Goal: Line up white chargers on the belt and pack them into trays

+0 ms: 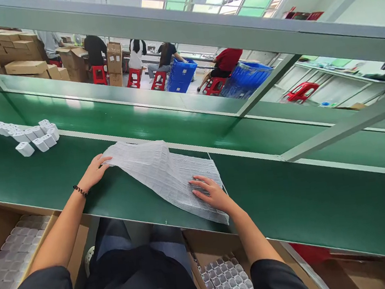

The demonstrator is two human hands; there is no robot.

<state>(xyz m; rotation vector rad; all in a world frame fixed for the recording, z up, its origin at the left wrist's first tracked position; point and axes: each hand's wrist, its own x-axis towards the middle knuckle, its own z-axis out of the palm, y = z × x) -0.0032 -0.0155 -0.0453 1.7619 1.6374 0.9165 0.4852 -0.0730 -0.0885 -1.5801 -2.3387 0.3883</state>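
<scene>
A thin white translucent sheet (150,166), creased in a grid pattern, lies across the green worktop with a raised fold near its middle. My left hand (94,171) pinches its far left corner between thumb and fingers. On the right part of the sheet, my right hand (210,192) rests with fingers spread and palm down. Several white blocks that look like charger adapters (38,134) stand grouped at the left of the worktop, apart from both hands.
A metal frame bar (340,125) slants up at the right. Under the front edge, an open carton (225,277) holds rows of clear-topped pieces; another carton (15,252) with similar pieces is at the left. Beyond the green belt (124,110), several people sit near blue crates (181,75).
</scene>
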